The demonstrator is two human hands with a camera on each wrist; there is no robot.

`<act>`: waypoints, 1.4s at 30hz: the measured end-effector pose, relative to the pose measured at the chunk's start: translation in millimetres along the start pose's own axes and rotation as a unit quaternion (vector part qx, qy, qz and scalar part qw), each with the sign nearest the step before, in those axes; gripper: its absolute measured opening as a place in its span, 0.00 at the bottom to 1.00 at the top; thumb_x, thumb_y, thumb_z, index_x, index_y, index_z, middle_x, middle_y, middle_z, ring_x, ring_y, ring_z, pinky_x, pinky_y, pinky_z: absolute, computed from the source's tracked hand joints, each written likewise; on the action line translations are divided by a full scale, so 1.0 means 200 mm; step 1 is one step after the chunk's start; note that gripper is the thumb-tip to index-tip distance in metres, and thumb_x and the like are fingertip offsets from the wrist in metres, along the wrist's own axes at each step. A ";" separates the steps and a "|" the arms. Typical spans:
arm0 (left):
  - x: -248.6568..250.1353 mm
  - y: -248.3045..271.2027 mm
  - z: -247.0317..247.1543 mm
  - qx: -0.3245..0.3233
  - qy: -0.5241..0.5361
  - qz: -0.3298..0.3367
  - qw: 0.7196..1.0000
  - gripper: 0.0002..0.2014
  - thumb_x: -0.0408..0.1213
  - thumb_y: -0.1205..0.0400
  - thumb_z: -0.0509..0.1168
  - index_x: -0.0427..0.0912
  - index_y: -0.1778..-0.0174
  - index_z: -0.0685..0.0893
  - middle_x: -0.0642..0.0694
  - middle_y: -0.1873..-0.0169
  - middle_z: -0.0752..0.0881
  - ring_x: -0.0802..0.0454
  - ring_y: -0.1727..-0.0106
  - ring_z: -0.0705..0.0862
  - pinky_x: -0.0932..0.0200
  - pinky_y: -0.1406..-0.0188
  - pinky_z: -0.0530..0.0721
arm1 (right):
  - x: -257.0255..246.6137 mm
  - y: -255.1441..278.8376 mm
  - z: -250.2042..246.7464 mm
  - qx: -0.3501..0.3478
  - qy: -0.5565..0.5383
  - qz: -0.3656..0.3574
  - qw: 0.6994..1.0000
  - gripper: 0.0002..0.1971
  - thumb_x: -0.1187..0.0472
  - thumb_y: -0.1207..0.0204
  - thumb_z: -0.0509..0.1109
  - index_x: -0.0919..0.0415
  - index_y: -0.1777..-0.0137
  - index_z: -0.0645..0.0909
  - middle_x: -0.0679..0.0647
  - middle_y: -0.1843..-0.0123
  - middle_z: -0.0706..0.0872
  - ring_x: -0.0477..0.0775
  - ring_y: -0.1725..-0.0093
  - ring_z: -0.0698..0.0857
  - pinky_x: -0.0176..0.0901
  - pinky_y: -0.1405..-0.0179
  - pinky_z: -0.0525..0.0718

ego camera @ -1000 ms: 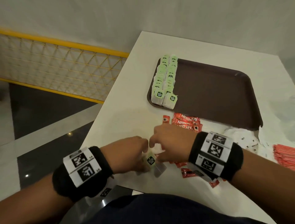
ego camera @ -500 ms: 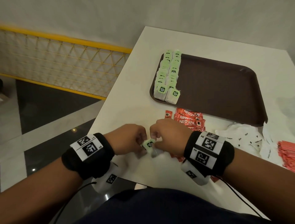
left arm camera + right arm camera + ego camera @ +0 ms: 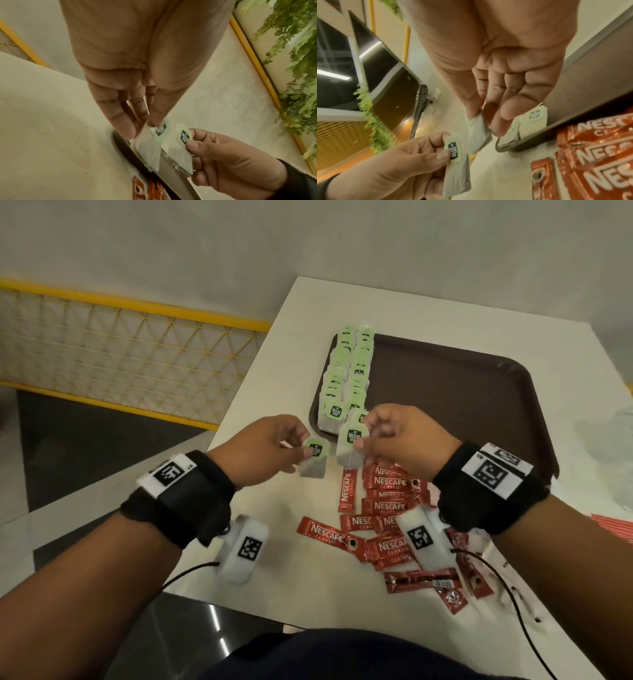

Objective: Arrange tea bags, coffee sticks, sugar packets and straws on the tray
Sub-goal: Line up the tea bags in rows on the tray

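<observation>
My left hand [image 3: 305,451] pinches a green-tagged tea bag [image 3: 314,458] by its tag, just above the table in front of the tray's near left corner. Close to its right, my right hand [image 3: 360,440] pinches a second tea bag [image 3: 350,445] the same way. The two bags hang side by side without touching. The left wrist view shows my left hand's tea bag [image 3: 149,146], and the right wrist view shows the right hand's tea bag [image 3: 479,132]. On the brown tray [image 3: 462,405], two rows of tea bags [image 3: 346,378] line the left edge. Red coffee sticks [image 3: 383,508] lie scattered on the table under my right wrist.
Red straws [image 3: 616,525] show at the right edge of the white table [image 3: 260,508], with white paper [image 3: 613,433] above them. A yellow mesh railing [image 3: 120,354] stands to the left, beyond the table's left edge. Most of the tray floor is bare.
Both hands have lifted from the table's front edge and moved forward to the tray's near corner. They have drawn apart, each now holding its own tea bag.
</observation>
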State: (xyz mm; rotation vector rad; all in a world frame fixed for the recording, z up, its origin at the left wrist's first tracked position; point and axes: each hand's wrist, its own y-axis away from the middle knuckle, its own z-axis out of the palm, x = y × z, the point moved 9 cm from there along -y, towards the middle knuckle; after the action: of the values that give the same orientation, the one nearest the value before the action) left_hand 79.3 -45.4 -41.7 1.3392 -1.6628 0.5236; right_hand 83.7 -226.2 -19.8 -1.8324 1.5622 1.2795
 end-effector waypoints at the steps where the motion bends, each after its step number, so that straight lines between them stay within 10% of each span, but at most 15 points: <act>1: 0.02 -0.05 -0.01 0.013 0.006 0.002 1.000 0.04 0.34 0.19 0.72 0.41 0.53 0.83 0.41 0.53 0.88 0.52 0.60 0.86 0.60 0.57 0.89 | 0.03 -0.02 -0.04 0.014 -0.021 0.013 1.000 0.09 0.63 0.23 0.74 0.65 0.49 0.79 0.63 0.61 0.89 0.49 0.69 0.88 0.35 0.71 0.85; 8: 0.06 -0.38 -0.01 0.062 -0.013 -0.005 0.998 0.06 0.32 0.19 0.71 0.38 0.49 0.82 0.43 0.58 0.83 0.47 0.59 0.84 0.42 0.46 0.89 | 0.22 -0.18 -0.16 0.067 -0.053 0.074 0.994 0.05 0.62 0.21 0.72 0.61 0.48 0.80 0.57 0.60 0.88 0.48 0.65 0.86 0.37 0.69 0.83; 16: 0.03 -0.51 0.01 0.089 -0.125 -0.008 0.988 0.09 0.36 0.21 0.73 0.46 0.51 0.79 0.48 0.58 0.83 0.51 0.58 0.80 0.65 0.64 0.75 | 0.21 -0.30 -0.12 0.071 0.045 0.073 0.994 0.10 0.60 0.22 0.73 0.64 0.45 0.81 0.59 0.55 0.90 0.47 0.66 0.84 0.38 0.68 0.82; 21: 0.04 -0.46 -0.02 0.128 -0.146 0.021 0.981 0.16 0.33 0.24 0.75 0.45 0.43 0.79 0.47 0.50 0.82 0.50 0.55 0.82 0.63 0.61 0.78 | 0.20 -0.31 -0.14 0.090 0.129 0.066 0.985 0.19 0.56 0.29 0.79 0.56 0.42 0.77 0.51 0.53 0.85 0.53 0.55 0.87 0.52 0.51 0.88; 42: 0.06 -0.46 0.06 0.115 -0.263 0.046 0.957 0.12 0.39 0.22 0.74 0.43 0.43 0.87 0.47 0.51 0.78 0.51 0.56 0.76 0.62 0.56 0.69 | 0.14 -0.36 -0.08 0.068 0.279 0.037 0.957 0.23 0.57 0.30 0.79 0.56 0.38 0.75 0.56 0.43 0.81 0.55 0.48 0.81 0.42 0.54 0.77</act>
State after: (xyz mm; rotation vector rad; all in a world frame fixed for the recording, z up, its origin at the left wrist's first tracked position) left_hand 158.9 -90.5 -56.8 1.6787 -2.1554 0.4470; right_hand 155.7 -234.0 -53.7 -2.1762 1.9568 0.6803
